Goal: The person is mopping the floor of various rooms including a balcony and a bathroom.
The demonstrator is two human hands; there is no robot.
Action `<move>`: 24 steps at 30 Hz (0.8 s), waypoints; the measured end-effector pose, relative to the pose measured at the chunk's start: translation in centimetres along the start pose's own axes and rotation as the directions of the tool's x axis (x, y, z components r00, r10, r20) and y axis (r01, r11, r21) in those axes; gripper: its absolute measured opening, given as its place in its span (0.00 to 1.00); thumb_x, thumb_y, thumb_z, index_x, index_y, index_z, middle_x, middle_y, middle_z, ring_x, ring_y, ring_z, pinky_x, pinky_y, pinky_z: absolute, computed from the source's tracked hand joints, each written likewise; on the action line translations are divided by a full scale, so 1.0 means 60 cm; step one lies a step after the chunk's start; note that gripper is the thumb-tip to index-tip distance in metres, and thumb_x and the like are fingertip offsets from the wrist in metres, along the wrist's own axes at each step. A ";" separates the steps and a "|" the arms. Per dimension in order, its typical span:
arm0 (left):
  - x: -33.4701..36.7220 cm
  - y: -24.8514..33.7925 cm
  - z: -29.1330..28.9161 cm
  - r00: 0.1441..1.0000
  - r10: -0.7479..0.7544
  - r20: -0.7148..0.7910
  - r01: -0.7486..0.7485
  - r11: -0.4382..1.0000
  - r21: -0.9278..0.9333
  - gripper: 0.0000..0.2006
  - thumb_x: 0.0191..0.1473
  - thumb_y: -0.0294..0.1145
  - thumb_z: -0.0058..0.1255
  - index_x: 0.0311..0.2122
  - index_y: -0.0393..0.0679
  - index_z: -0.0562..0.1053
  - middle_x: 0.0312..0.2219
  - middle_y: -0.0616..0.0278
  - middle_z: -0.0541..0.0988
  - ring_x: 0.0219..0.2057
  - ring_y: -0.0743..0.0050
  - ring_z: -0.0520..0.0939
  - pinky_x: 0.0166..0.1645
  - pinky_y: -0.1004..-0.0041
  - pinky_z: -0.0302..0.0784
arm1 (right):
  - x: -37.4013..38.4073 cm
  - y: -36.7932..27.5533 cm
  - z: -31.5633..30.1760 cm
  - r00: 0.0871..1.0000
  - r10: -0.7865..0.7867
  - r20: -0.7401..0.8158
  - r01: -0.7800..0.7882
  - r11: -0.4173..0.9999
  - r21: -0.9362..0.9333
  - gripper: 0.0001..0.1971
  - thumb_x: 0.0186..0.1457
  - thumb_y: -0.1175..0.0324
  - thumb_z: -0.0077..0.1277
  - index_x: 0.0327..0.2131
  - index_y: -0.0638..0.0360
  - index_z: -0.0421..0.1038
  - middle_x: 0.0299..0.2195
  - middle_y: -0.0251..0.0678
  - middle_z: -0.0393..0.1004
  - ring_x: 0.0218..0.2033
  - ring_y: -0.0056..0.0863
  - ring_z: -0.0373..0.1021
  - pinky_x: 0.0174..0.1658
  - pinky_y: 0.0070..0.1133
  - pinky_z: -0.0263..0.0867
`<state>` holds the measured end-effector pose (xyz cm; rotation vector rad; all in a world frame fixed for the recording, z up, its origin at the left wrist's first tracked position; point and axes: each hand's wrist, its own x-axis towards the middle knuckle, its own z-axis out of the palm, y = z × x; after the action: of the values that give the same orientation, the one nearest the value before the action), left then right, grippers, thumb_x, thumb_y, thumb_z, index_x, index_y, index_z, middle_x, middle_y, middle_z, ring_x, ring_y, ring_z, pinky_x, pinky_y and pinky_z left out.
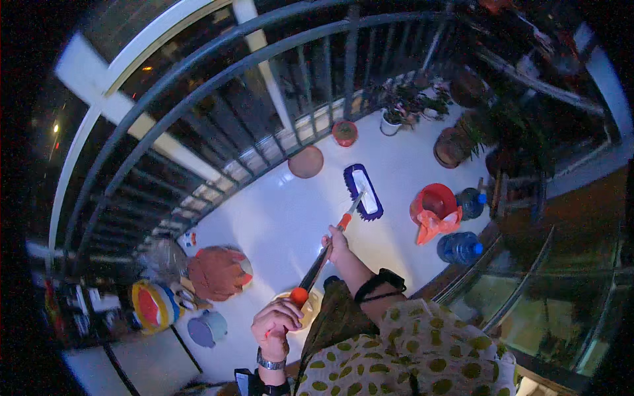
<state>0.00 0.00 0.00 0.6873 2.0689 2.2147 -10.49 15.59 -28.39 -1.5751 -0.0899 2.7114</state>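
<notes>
We wear a pale, olive-spotted top (pixel 456 340), silver watch (pixel 271 363) on our left wrist (pixel 273 350), black band (pixel 380 286) on our right forearm (pixel 357 275).

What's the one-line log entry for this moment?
Left hand: gripping mop pole near top | Right hand: gripping pole lower down | Mop head: on white floor | Right of it: red bucket

Left fingers (pixel 285 310) and right fingers (pixel 337 241) grip a purple-fringed mop (pixel 345 221) on the pale floor (pixel 264 228).
</notes>
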 end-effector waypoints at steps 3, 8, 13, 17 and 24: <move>0.101 0.013 -0.005 0.986 0.048 0.157 -0.054 0.998 0.031 0.23 0.47 0.50 0.36 0.10 0.43 0.62 0.09 0.65 0.66 0.15 0.68 0.70 0.32 0.68 0.65 | -0.035 -0.019 0.099 0.990 -0.134 -0.032 0.129 0.984 -0.125 0.10 0.43 0.71 0.45 0.27 0.55 0.54 0.13 0.29 0.56 0.09 0.22 0.55 0.11 0.19 0.58; 0.237 0.001 0.068 0.987 0.033 0.156 -0.016 0.994 -0.109 0.24 0.47 0.50 0.37 0.09 0.44 0.60 0.08 0.66 0.64 0.13 0.72 0.67 0.28 0.71 0.62 | -0.008 -0.115 0.169 0.981 -0.181 -0.073 0.181 0.983 -0.012 0.05 0.42 0.74 0.43 0.22 0.55 0.56 0.14 0.30 0.56 0.10 0.22 0.55 0.12 0.16 0.54; 0.361 -0.032 0.108 0.975 -0.012 0.222 0.030 0.997 -0.076 0.27 0.47 0.55 0.35 0.09 0.43 0.59 0.08 0.66 0.64 0.13 0.71 0.67 0.26 0.73 0.62 | 0.052 -0.206 0.248 0.973 -0.195 -0.123 0.198 0.980 0.010 0.04 0.41 0.74 0.41 0.21 0.55 0.57 0.13 0.30 0.55 0.10 0.23 0.54 0.11 0.18 0.53; 0.422 -0.059 0.174 0.978 -0.079 0.192 0.079 0.997 0.005 0.26 0.47 0.54 0.34 0.09 0.43 0.59 0.08 0.66 0.64 0.13 0.70 0.67 0.25 0.72 0.62 | 0.093 -0.308 0.299 0.980 -0.175 -0.091 0.165 0.981 -0.099 0.05 0.42 0.70 0.42 0.21 0.55 0.57 0.12 0.29 0.55 0.10 0.22 0.55 0.13 0.21 0.53; 0.569 -0.100 0.289 0.950 -0.031 0.310 -0.056 0.962 0.267 0.26 0.48 0.50 0.31 0.08 0.43 0.64 0.10 0.62 0.68 0.16 0.67 0.72 0.31 0.69 0.68 | 0.187 -0.465 0.368 0.993 -0.097 0.063 0.105 0.985 -0.133 0.08 0.44 0.64 0.42 0.19 0.52 0.55 0.11 0.28 0.56 0.09 0.22 0.55 0.13 0.22 0.54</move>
<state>-26.53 27.85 4.55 0.9990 2.2194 1.6996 -35.89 42.80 -25.79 -1.4798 -0.3532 2.7232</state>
